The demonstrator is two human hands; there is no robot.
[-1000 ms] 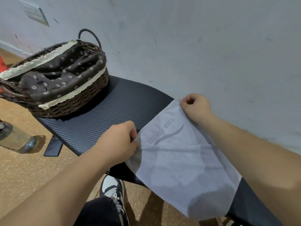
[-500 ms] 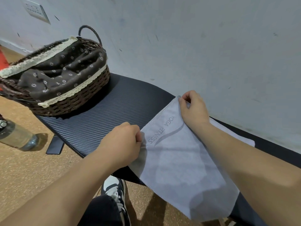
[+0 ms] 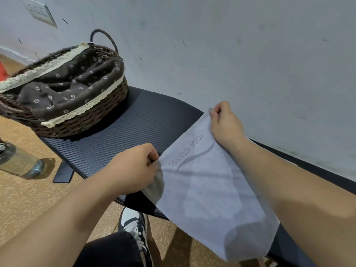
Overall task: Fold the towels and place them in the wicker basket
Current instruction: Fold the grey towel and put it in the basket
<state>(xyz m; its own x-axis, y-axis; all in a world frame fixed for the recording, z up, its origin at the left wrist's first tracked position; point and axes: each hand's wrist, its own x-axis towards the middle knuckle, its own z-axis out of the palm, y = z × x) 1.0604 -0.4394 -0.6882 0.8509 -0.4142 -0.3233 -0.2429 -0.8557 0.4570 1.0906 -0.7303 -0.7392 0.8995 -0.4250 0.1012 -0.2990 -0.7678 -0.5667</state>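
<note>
The pale grey towel (image 3: 208, 189), printed "YOGA FITNESS", lies on the dark ribbed counter (image 3: 123, 139), its long axis running from the wall toward the viewer. The left hand (image 3: 134, 168) and right hand (image 3: 225, 124) each pinch a far corner. The wicker basket (image 3: 63, 93) stands well apart at left, against the white wall (image 3: 231, 54).

One piece of lettering to read: "YOGA FITNESS", printed in grey capitals on the pale grey towel (image 3: 208, 191), near its upper edge. From this view the words run upside down along that edge, with a curved grey swoosh beside them. No other readable text, number or brand shows anywhere in view.
</note>
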